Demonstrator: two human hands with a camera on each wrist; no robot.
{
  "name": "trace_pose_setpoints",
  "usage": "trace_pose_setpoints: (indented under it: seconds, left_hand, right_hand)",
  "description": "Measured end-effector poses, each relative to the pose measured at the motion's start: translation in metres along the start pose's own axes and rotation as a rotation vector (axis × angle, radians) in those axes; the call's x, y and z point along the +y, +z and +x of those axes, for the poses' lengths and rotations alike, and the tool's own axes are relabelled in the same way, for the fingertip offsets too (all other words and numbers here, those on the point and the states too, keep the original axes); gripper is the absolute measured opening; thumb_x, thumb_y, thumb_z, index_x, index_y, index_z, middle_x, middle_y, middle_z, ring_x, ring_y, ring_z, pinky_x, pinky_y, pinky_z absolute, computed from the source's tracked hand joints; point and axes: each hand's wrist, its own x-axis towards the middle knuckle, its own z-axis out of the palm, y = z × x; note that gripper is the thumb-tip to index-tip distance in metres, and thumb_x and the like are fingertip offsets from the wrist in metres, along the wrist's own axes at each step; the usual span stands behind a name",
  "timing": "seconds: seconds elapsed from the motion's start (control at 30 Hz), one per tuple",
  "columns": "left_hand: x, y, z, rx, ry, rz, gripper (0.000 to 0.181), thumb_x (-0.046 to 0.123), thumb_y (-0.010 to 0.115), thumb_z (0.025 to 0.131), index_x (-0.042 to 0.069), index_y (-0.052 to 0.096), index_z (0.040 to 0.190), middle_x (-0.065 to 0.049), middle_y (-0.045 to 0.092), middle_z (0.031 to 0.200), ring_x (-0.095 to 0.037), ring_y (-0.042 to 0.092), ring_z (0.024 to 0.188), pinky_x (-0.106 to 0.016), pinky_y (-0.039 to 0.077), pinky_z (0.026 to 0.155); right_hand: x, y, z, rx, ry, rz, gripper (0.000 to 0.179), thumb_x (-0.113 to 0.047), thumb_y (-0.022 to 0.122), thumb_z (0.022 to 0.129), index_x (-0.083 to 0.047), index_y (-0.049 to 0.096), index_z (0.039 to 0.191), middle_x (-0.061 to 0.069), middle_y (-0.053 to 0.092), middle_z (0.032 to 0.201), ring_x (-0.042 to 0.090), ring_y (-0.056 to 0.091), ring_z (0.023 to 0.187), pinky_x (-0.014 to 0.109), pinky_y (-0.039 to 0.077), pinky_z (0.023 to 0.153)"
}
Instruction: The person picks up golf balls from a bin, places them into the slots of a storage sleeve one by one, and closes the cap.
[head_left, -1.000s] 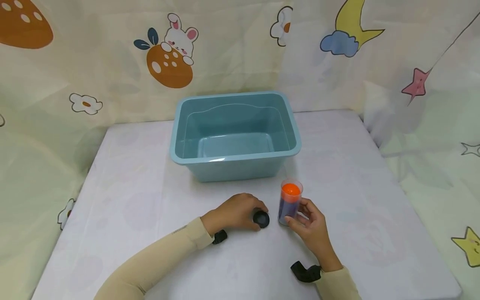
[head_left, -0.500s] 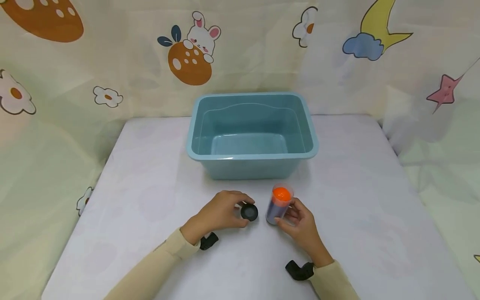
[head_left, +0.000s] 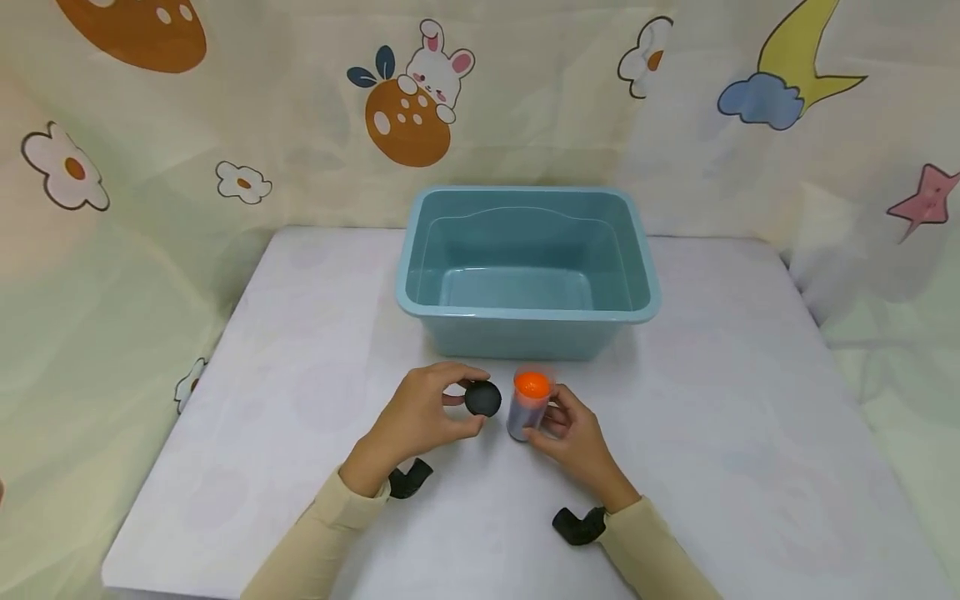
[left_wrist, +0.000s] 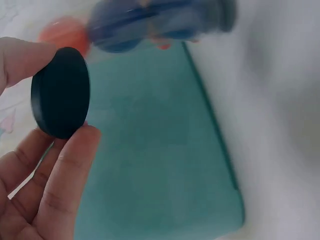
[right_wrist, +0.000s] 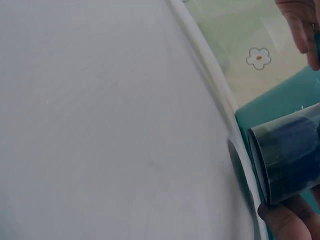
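Note:
My left hand pinches a round black lid between thumb and fingertips, raised above the table. In the left wrist view the lid stands nearly on edge, thumb and fingers at its rim. Just to the right, my right hand grips a clear cylindrical tube by its side. An orange ball sits at the tube's uncovered top, with blue balls below it. Lid and tube are close but apart. Only the tube's dark lower end and part of the right hand show in the right wrist view.
A light blue plastic tub stands behind the hands with nothing in it. The table has a white cover. Patterned cloth hangs at the back and sides. A black wrist mount sits on the right wrist.
My left hand has lifted the black lid from near the table and turned it. Relative to the tub, both hands have shifted left, and the tube has come along in the right hand.

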Motion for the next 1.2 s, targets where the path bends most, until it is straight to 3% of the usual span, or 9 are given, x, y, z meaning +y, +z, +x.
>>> trace_pose_setpoints:
  seconds: [0.13,0.43,0.7,0.97,1.2]
  left_hand:
    - [0.003,-0.006,-0.002,0.073,0.027,-0.019,0.046,0.003,0.090,0.080,0.001,0.077,0.124,-0.008,0.077,0.121,-0.025,0.075,0.111,-0.022,0.063,0.084]
    - [0.011,-0.021,-0.005,0.235,0.069,-0.005,0.046,-0.002,0.089,0.078,0.001,0.075,0.122,-0.008,0.075,0.110,-0.023,0.072,0.103,-0.025,0.065,0.082]
    - [0.019,-0.025,0.000,0.188,0.070,0.068,0.044,-0.002,0.090,0.078,0.000,0.073,0.118,-0.009,0.076,0.112,-0.024,0.072,0.106,-0.023,0.064,0.085]
    - [0.025,-0.027,0.007,0.158,0.165,0.121,0.043,-0.003,0.091,0.079,-0.003,0.078,0.120,-0.013,0.078,0.120,-0.029,0.074,0.108,-0.023,0.064,0.085]
    - [0.023,-0.027,0.015,0.071,0.243,0.170,0.049,0.004,0.090,0.085,0.002,0.077,0.132,-0.010,0.076,0.129,-0.027,0.071,0.116,-0.031,0.063,0.091]
  right_hand:
    - [-0.001,0.007,0.007,-0.029,0.020,0.012,0.057,0.013,0.079,0.086,0.010,0.055,0.138,0.030,0.062,0.137,0.053,0.066,0.125,0.050,0.054,0.106]
    - [-0.001,0.017,0.022,-0.085,0.008,-0.007,0.056,0.015,0.078,0.085,0.006,0.056,0.136,0.027,0.062,0.137,0.050,0.066,0.128,0.048,0.054,0.107]
    - [0.000,0.023,0.029,-0.107,0.007,-0.039,0.053,0.013,0.080,0.086,0.004,0.058,0.132,0.027,0.063,0.137,0.048,0.067,0.127,0.047,0.054,0.106]
    - [0.002,0.022,0.030,-0.106,0.014,-0.050,0.051,0.011,0.083,0.086,0.002,0.058,0.129,0.025,0.064,0.136,0.046,0.069,0.126,0.049,0.055,0.106]
    - [0.001,0.021,0.030,-0.125,0.007,-0.040,0.053,0.011,0.083,0.086,0.002,0.057,0.131,0.025,0.063,0.138,0.046,0.067,0.128,0.049,0.053,0.108]
